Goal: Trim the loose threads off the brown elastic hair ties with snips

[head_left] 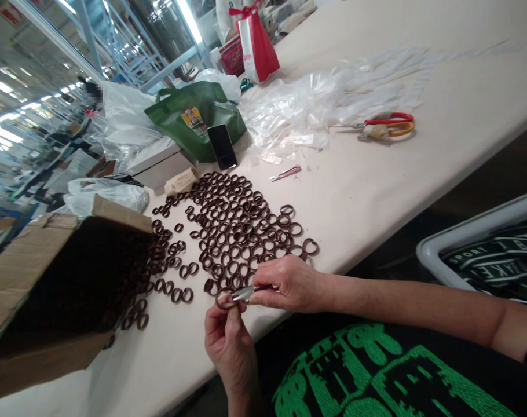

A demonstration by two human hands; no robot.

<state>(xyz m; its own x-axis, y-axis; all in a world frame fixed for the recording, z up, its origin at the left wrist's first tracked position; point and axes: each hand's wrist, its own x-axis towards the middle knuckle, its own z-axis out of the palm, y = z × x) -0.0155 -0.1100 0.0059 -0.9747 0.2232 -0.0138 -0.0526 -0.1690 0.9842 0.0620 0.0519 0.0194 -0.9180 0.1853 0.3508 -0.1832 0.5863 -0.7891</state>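
Observation:
My left hand pinches a dark brown ring-shaped band between thumb and fingers at the table's near edge. Closed around a small pair of thread snips is my right hand, its metal blades pointing left at the band. Whether the blades touch the band I cannot tell. Just beyond both hands lies a broad spread of similar brown bands. More of them spill from an open cardboard box on the left.
Pink-handled snips lie past the bands. Scissors with red and orange handles rest farther right, near clear plastic bags. A phone leans on a green bag. A red and white bag stands behind. A chair frame is at right.

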